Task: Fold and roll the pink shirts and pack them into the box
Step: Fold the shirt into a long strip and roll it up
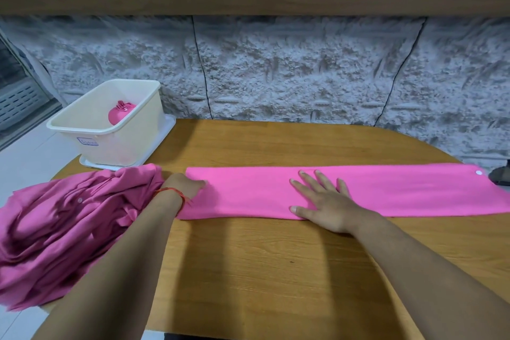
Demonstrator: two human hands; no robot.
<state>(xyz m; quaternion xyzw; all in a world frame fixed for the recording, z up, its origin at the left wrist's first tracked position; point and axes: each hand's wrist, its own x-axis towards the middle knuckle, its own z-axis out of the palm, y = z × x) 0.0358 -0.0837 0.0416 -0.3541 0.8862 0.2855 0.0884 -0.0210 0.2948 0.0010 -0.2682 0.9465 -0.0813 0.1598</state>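
We saw a plain bright pink folded shirt point(358, 190) with one small white dot point(478, 172) near its end. The heap of shirts point(69, 229) was a duller, more magenta pink. The box point(132, 135) was cream with a blue-outlined label point(87, 141), and the rolled shirt point(118, 113) in it was hot pink. The table point(276, 270) showed honey-brown wood grain. The wall point(303, 69) had a mottled grey-white stone pattern crossed by thin dark lines. A red thread point(171, 191) circled one wrist.

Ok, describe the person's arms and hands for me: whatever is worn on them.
No sleeves or gloves are in view. The left hand has a thin red thread bracelet round its wrist. The right hand wears nothing visible: no ring, watch or band.
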